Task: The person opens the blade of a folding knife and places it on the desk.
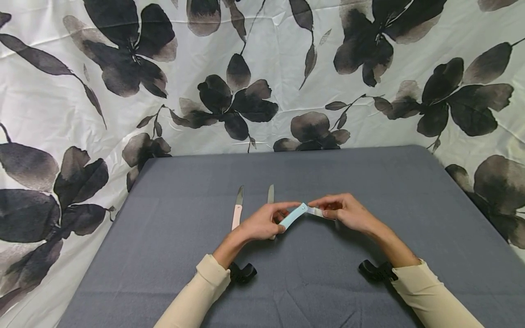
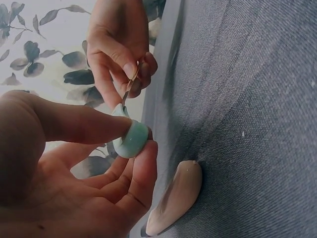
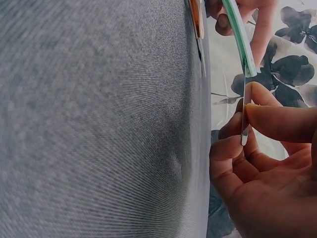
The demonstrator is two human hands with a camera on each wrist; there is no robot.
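Observation:
A folding knife with a light blue handle (image 1: pixel 293 217) is held up over the table between both hands, its blade (image 1: pixel 316 211) swung out at an angle to the handle. My left hand (image 1: pixel 262 221) pinches the handle between thumb and fingers; the handle's end shows in the left wrist view (image 2: pixel 132 140). With thumb and fingers my right hand (image 1: pixel 348 211) pinches the blade, whose tip pokes out below the thumb in the right wrist view (image 3: pixel 244 136). A pink-handled knife (image 1: pixel 236 216) lies unfolded left of the left hand. Another unfolded knife (image 1: pixel 270 195) is partly hidden behind that hand.
The grey cloth-covered table (image 1: pixel 172 255) reaches back to a white curtain (image 1: pixel 287 54) printed with dark flowers. Black wrist mounts (image 1: pixel 244 273) sit at both cuffs, low over the table.

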